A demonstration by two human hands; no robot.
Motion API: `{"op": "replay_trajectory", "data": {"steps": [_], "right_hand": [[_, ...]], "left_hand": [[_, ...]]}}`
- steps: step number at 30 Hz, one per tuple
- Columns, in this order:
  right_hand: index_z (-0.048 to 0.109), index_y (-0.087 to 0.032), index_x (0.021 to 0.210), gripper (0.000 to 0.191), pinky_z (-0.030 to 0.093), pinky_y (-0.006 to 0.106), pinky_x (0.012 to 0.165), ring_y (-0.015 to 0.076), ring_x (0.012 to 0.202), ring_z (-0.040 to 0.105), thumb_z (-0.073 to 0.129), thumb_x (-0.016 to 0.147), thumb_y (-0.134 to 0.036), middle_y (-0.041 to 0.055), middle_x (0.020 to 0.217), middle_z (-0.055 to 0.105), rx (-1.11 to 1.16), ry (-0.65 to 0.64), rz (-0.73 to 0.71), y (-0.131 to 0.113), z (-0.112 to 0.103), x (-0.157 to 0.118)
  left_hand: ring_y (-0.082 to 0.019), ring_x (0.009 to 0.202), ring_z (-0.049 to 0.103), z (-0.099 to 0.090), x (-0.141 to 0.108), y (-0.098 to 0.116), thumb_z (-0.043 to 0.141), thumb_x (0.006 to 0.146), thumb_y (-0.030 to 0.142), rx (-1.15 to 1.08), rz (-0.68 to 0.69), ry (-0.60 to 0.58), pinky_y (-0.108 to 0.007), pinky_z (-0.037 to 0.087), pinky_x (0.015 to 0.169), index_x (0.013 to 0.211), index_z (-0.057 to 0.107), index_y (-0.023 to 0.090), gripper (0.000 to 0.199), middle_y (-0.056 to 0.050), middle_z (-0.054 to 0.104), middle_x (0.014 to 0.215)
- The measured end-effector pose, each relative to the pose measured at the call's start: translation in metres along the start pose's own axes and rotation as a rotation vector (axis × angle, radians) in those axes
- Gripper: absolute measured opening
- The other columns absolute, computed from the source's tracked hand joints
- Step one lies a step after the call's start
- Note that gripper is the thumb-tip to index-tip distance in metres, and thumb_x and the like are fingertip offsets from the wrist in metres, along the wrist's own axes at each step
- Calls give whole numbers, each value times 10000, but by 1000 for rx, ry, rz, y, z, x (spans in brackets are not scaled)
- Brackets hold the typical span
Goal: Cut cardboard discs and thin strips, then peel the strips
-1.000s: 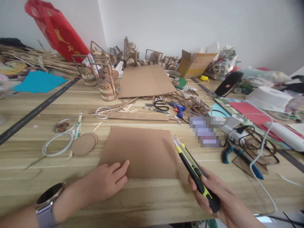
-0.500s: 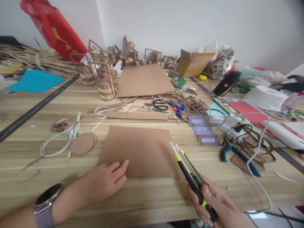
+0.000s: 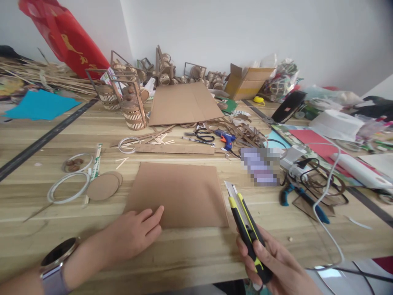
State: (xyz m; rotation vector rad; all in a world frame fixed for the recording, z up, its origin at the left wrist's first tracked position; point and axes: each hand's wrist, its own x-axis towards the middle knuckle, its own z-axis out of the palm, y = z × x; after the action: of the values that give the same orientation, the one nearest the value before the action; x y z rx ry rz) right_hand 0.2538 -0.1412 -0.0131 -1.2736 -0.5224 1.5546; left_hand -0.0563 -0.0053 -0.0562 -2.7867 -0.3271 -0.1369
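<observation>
A flat brown sheet of cardboard (image 3: 178,192) lies on the wooden table in front of me. My left hand (image 3: 138,229), a watch on its wrist, rests on the sheet's near left corner, fingers stretched out and index finger pointing across it. To the right of the sheet, my right hand (image 3: 267,258) is wrapped round a yellow and black utility knife (image 3: 245,221). The knife's blade is out and points up and away from me, beside the sheet's right edge; it seems apart from the cardboard.
Two cardboard discs (image 3: 102,185) and white rings (image 3: 68,187) lie on the left. Behind the sheet are a cardboard strip (image 3: 175,148), scissors (image 3: 202,134) and a blue glue gun (image 3: 226,139). A larger cardboard sheet (image 3: 184,102) lies farther back. Cables (image 3: 325,196) and blue-handled pliers (image 3: 307,200) sit right.
The knife has tilted slightly more upright in my right hand. My left hand stays on the cardboard. The whole view has shifted a little.
</observation>
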Motion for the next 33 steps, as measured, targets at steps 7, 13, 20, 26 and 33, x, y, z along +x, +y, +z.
{"op": "replay_trajectory", "data": {"steps": [7, 13, 20, 26, 33], "right_hand": [[689, -171, 867, 353, 338, 158, 452, 44, 503, 389, 792, 778, -497, 12, 729, 598, 0, 26, -34, 7, 3, 6], [666, -181, 873, 381, 311, 138, 420, 49, 511, 391, 818, 746, -506, -9, 696, 567, 26, 83, -24, 11, 3, 7], [611, -176, 810, 450, 291, 158, 400, 30, 438, 334, 747, 778, -604, -34, 645, 548, -16, 66, -73, 8, 13, 8], [535, -181, 719, 548, 217, 170, 380, 24, 375, 277, 733, 729, -691, -74, 503, 473, -70, 126, -24, 7, 10, 14], [560, -163, 682, 597, 212, 180, 413, 22, 361, 311, 706, 712, -741, -61, 462, 497, -104, 163, -8, 12, -11, 19]], "left_hand": [[-210, 755, 591, -2, 1, 0, 581, 803, 11, 7, -6, -22, -290, 453, 544, 908, 598, 177, 197, -160, 676, 1248], [-211, 725, 613, -4, 3, -1, 620, 773, 21, 20, 5, -29, -289, 473, 519, 896, 593, 182, 204, -166, 690, 1232], [-218, 744, 617, -4, 2, 0, 632, 762, 21, -1, 3, -44, -296, 484, 535, 929, 594, 179, 233, -173, 680, 1246], [-222, 743, 591, 1, 0, 0, 596, 783, 14, 0, -12, 7, -303, 465, 537, 897, 585, 180, 202, -171, 680, 1235], [-225, 732, 600, -3, 2, -3, 569, 753, -12, 7, 0, 4, -310, 440, 517, 872, 599, 183, 231, -148, 699, 1201]]}}
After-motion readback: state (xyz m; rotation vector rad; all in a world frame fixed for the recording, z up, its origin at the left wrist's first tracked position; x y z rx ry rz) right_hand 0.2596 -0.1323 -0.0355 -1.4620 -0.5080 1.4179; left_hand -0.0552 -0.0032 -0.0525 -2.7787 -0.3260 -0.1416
